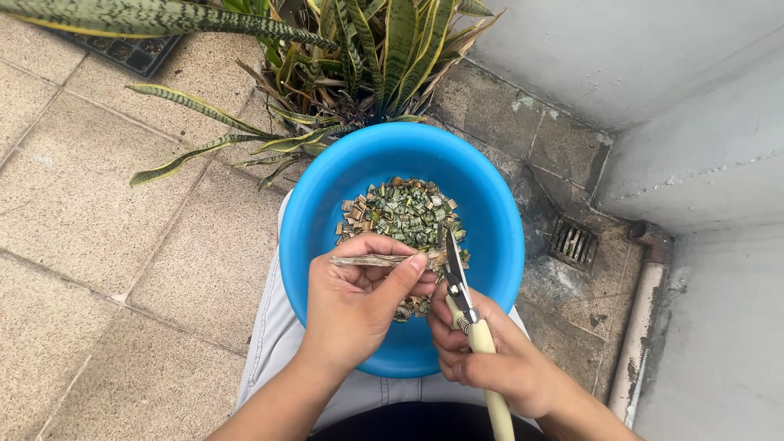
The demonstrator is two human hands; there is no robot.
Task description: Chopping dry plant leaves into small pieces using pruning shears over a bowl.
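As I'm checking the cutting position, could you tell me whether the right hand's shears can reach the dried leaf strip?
Probably yes: the shears in the right hand already meet the strip, unobstructed.

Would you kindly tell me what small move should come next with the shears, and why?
Probably close the shears in the right hand: their blades meet the dried leaf strip the left hand holds over the blue basin, so the piece would drop among the cut pieces.
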